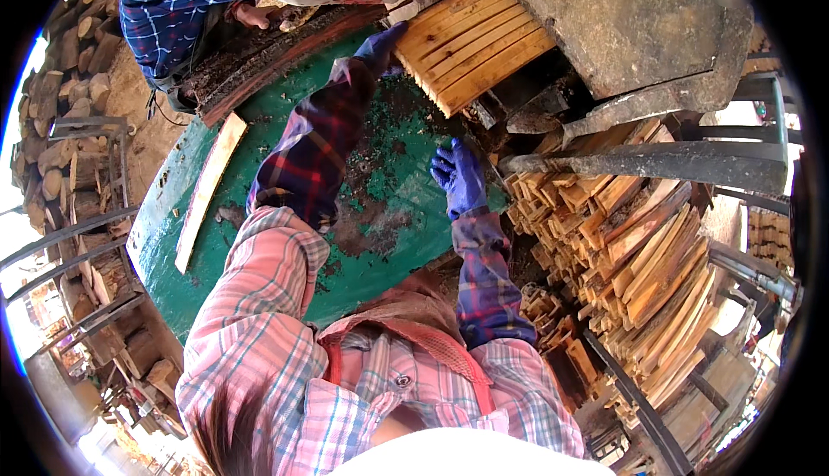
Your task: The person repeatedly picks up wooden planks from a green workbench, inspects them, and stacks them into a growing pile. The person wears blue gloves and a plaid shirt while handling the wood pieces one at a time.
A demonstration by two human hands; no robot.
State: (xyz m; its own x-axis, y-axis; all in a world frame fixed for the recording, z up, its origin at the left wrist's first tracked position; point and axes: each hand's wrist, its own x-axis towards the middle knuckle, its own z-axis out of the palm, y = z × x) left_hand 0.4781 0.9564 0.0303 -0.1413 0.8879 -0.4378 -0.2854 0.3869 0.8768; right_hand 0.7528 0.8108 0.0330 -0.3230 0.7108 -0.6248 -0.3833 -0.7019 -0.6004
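Right now the left hand (380, 44), blue-gloved, lies flat against the near edge of the split wood block (473, 44), fingers spread, pinching nothing. Right hand (458, 175) curls loosely by the green table (259, 217) edge, near the stacked slats (639, 260). Looks like clearing the split pieces; next calls for a firm two-handed hold.

Green metal table (259, 243), paint chipped; loose wooden slat (210, 187) lying near left edge.
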